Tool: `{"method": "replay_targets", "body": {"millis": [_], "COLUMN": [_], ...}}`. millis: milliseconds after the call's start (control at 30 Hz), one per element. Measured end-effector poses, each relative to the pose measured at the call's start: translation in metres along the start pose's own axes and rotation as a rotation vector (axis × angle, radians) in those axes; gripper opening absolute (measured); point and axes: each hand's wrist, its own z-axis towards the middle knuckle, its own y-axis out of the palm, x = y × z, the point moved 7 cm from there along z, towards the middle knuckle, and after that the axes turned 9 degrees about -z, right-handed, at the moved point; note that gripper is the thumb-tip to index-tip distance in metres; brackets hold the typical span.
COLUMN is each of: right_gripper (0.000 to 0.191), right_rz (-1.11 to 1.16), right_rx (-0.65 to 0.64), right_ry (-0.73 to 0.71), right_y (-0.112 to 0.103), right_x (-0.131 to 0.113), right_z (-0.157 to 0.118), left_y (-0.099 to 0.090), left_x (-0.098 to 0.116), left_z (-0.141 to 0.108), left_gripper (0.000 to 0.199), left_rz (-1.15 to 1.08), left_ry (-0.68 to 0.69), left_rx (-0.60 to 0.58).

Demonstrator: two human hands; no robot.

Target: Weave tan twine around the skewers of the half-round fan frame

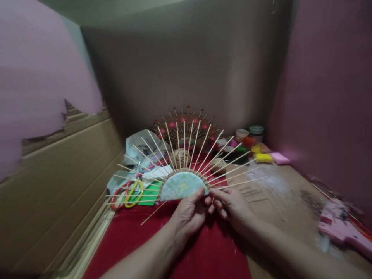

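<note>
A half-round pale blue base point(183, 184) with thin wooden sticks point(184, 145) fanning out stands over the red cloth. Brown twine point(186, 170) is woven between the sticks along its curved edge. My left hand point(192, 213) grips the base's lower right part, thumb on the front face. At the right corner, the fingertips of my right hand point(232, 207) are pinched together at the end of the woven twine; the fingers mostly hide what lies between them. A thin straw-coloured strand point(153, 213) sticks out below the base on the left.
Behind stand a finished-looking fan decoration with pink flowers point(172, 124) and a twine ball point(181, 158). Red scissors point(117, 197) and yellow scissors point(134, 193) lie left on green paper point(149, 193). A pink glue gun point(337, 221) lies right; yellow clay packets point(264, 158) sit farther back.
</note>
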Motion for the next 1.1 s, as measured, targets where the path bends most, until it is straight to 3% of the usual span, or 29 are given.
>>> {"method": "replay_targets", "body": {"millis": [700,1100], "right_gripper": [0.034,0.031], "right_rz": [-0.029,-0.044], "right_rx": [-0.010,0.012], "right_ry": [-0.006,-0.006], "right_y": [0.001,0.000], "right_x": [0.000,0.000], "right_z": [-0.001,0.000], "left_y": [0.011,0.008], "left_x": [0.001,0.000], "left_z": [-0.006,-0.004], "left_gripper": [0.022,0.028], "left_rz": [0.035,0.071], "left_ry": [-0.003,0.020], "left_rx": [-0.088,-0.127]}}
